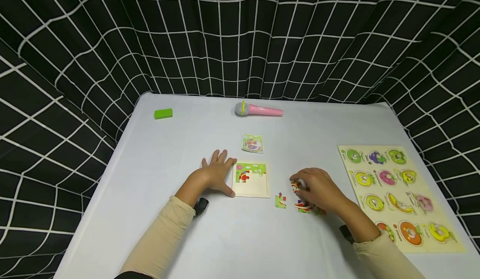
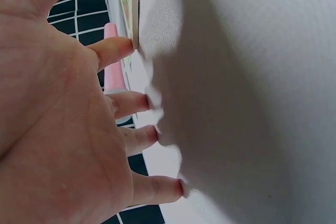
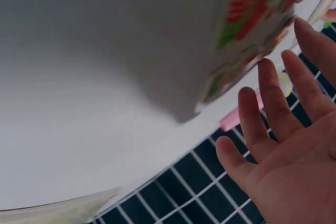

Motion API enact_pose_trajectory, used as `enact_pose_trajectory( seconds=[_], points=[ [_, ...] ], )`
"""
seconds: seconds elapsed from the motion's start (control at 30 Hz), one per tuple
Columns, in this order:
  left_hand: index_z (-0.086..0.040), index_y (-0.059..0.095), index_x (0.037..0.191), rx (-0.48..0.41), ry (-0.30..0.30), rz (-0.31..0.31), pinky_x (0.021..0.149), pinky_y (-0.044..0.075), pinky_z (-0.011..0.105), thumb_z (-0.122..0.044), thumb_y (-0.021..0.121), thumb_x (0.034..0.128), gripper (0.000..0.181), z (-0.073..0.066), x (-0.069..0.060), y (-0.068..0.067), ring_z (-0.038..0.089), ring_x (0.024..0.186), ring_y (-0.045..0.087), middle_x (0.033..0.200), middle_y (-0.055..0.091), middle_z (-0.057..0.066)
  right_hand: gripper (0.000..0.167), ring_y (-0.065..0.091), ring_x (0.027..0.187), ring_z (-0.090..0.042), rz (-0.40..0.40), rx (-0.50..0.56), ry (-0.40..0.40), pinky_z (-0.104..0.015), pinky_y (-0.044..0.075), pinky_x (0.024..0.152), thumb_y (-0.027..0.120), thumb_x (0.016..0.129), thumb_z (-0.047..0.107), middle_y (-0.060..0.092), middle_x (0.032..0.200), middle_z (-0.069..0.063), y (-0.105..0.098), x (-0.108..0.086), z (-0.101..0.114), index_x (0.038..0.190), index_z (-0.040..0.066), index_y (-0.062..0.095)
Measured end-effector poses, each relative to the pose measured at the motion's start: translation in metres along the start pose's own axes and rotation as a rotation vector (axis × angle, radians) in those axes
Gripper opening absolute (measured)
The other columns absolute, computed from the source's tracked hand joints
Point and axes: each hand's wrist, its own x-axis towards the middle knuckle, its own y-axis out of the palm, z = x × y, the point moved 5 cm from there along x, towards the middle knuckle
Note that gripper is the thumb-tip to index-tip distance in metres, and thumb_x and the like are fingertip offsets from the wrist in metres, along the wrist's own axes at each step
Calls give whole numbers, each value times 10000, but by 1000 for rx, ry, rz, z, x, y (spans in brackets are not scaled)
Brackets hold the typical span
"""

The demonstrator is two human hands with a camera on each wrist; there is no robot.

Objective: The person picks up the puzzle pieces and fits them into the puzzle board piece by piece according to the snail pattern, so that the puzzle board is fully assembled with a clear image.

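My left hand [image 1: 215,174] is spread beside a square wooden puzzle board [image 1: 252,190], its thumb and index finger touching the left edge. In the left wrist view, fingertips [image 2: 167,188] press on the white cloth. Joined pieces with a green and red picture [image 1: 250,169] fill the board's upper part. Over a group of loose pieces to the right, my right hand [image 1: 318,188] pinches a red and yellow puzzle piece [image 1: 295,186] between thumb and fingers. Below it lie more pieces [image 1: 303,206], partly hidden by that hand. One green corner piece [image 1: 280,200] lies apart, nearer the board.
A small picture card [image 1: 252,143] lies behind the board. Farther back are a pink toy microphone [image 1: 262,110] and a green block [image 1: 163,114]. A large fruit puzzle board [image 1: 378,191] lies at the right, near my right forearm.
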Motion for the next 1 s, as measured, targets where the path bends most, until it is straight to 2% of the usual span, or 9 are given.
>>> enact_pose_trajectory(
  seconds=[0.37,0.53,1.0],
  points=[
    [-199,271,1527,-30,9,5,1094,56,724,-488,864,657,1091,0,0,0,396,1483,-88,1627,4,172,352,603,1107,-317,17,-3,-5,-540,387,1012,797,772,116,690,1125,-42,0,-6,-10,1112,110,706],
    [-208,267,1528,-11,11,5,1096,68,722,-504,857,658,1092,-2,2,1,389,1485,-82,1628,11,168,350,624,1064,-282,8,-14,-25,-516,418,985,803,761,100,698,1098,-22,0,-7,-13,1098,113,711],
    [-213,254,1534,-16,-17,12,1105,66,709,-501,860,655,1106,-1,-2,-2,383,1486,-85,1630,3,159,390,628,1054,-278,7,-11,-59,-513,435,966,824,727,56,707,1073,-21,1,-3,-13,1097,101,712]
  ],
)
